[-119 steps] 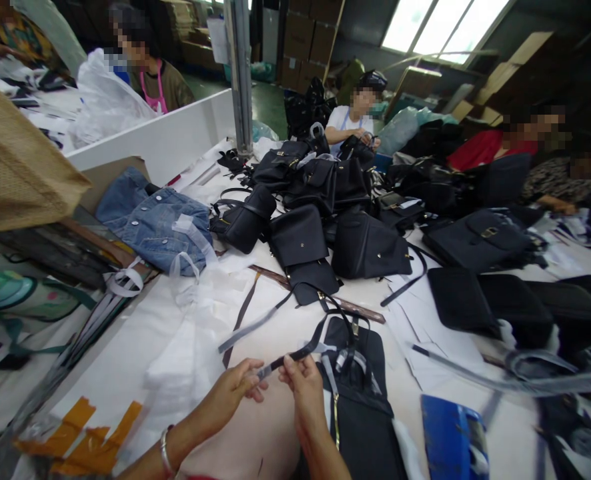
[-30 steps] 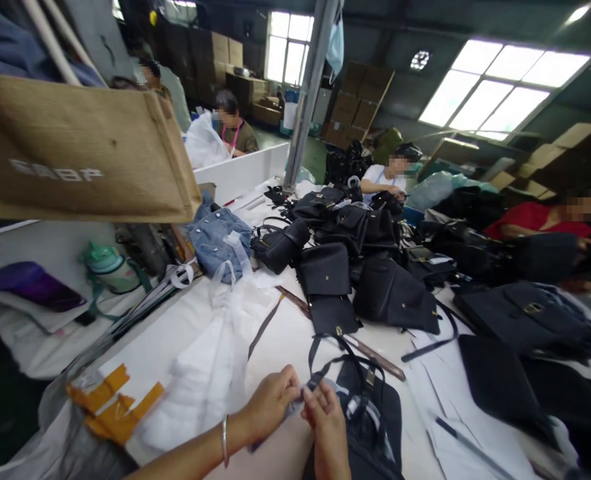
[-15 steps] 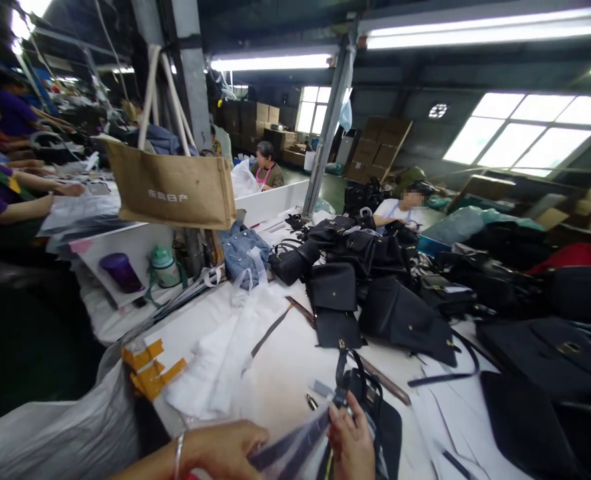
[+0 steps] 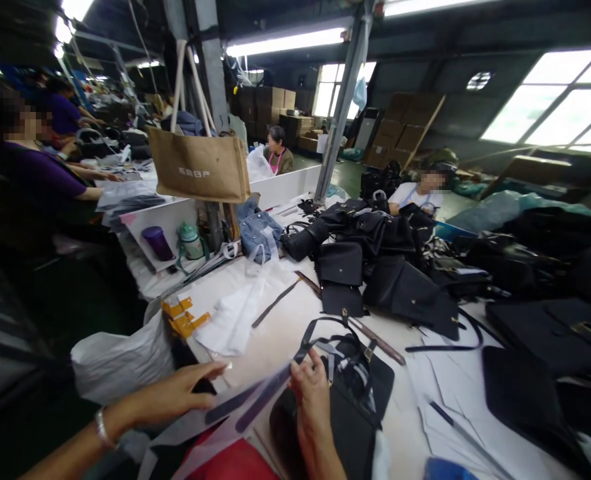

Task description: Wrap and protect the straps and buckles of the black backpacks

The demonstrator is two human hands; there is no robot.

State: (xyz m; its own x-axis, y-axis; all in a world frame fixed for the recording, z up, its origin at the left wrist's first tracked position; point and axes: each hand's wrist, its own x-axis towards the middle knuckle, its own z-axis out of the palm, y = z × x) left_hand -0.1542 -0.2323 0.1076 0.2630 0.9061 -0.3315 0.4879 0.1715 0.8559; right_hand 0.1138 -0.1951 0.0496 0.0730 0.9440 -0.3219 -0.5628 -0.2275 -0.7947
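My right hand (image 4: 309,385) pinches the upper end of a dark strap in clear plastic film (image 4: 263,403), just beside a black handbag (image 4: 345,407). The bag lies on the white table with its handles (image 4: 320,323) raised, and clear film and grey strips show around its top. To the left, my left hand (image 4: 193,390) has its thumb and forefinger apart near the strap's lower end. Nothing is plainly visible in that hand; a dark patch shows between its fingers. Loose film (image 4: 175,433) hangs below it.
Several black bags (image 4: 340,267) are heaped at the table's back and right. White sheets (image 4: 440,400) lie at right, a brown strip (image 4: 380,343) behind the handbag. White plastic bags (image 4: 235,317) and orange tape (image 4: 183,317) lie at left. Co-workers (image 4: 418,193) sit beyond.
My view has swung left and down. My left hand has parted from the strap it was near or holding. My right hand keeps its pinch, and more of the handbag shows.
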